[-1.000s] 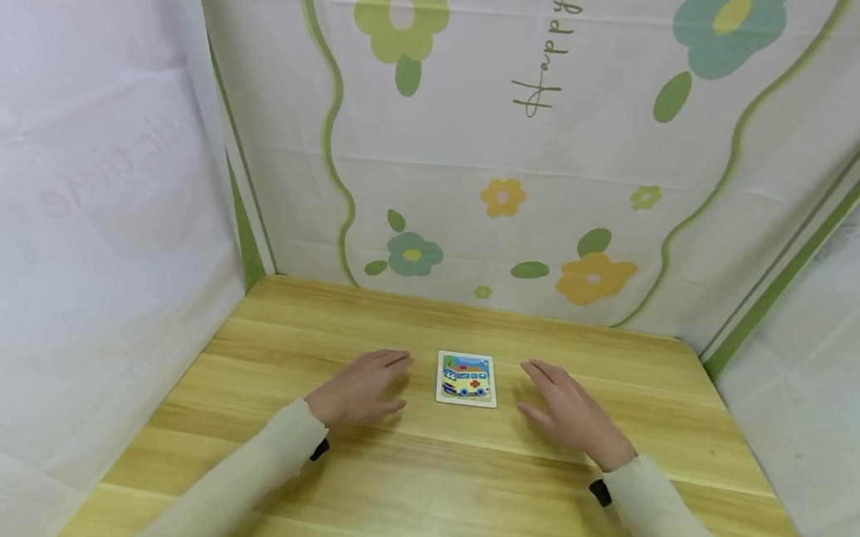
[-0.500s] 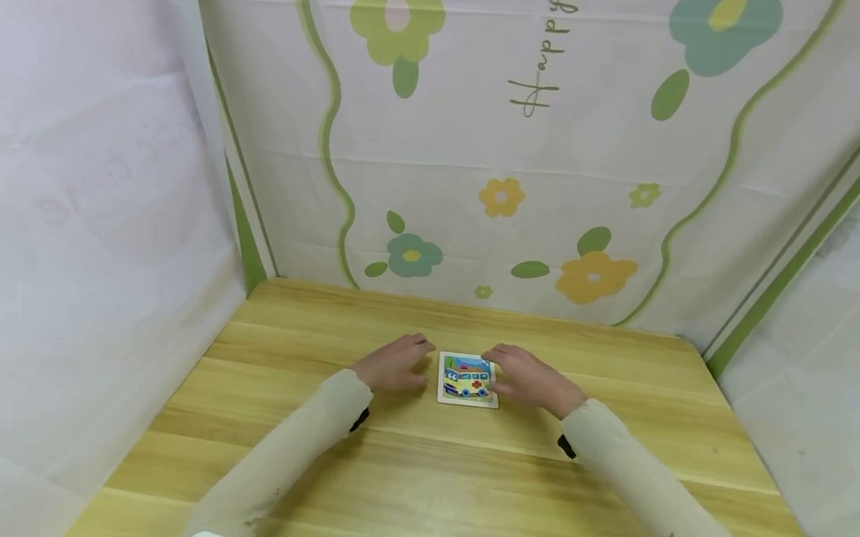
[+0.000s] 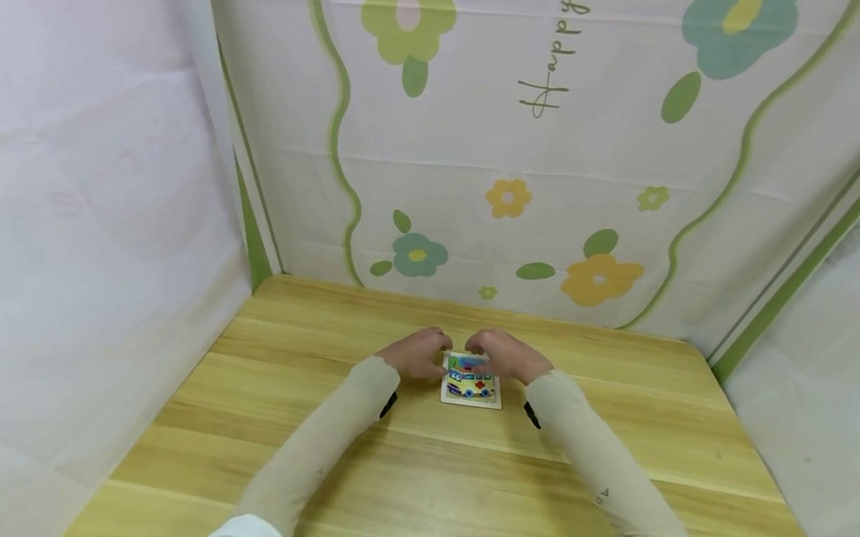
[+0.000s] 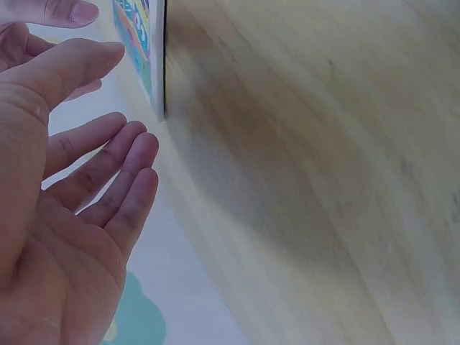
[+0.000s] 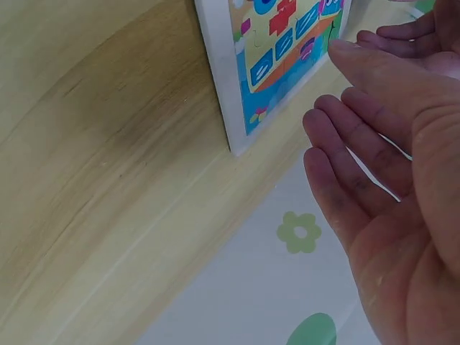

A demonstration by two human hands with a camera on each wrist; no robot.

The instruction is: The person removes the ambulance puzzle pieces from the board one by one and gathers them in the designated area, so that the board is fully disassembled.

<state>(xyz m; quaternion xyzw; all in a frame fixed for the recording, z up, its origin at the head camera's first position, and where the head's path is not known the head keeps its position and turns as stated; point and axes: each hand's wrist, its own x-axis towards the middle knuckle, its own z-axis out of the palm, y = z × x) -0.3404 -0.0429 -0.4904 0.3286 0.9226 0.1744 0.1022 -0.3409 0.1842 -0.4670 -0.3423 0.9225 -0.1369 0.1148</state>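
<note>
Ambulance picture puzzle point(image 3: 472, 386) lies flat on the wood-grain table point(image 3: 430, 485), toward the far edge and roughly midway across. White frame; yellow ambulance with red cross and blue windows, picture side up.

Left hand point(image 3: 416, 354) at the puzzle's left side, near the upper corner. Grip spread: thumb apart from the fingers, fingers gently bent, nothing pinched. Wrist view puts the fingertips just beside the frame.

Right hand point(image 3: 509, 357) opposite, over the upper right part of the puzzle. Grip likewise spread, fingers loosely bowed, palm bare. Thumb overlaps the picture in the right wrist view; whether it touches, cannot tell. The two hands face each other, fingertips near but apart.

Both forearms in beige sleeves point(image 3: 597, 455), white fabric higher up; black strap point(image 3: 388, 404) below each wrist.

Behind the table, pale cloth backdrop point(image 3: 440, 128) with green, teal and orange flowers, wavy green lines, "Happy" printed sideways. Plainer pale cloth at both sides.
</note>
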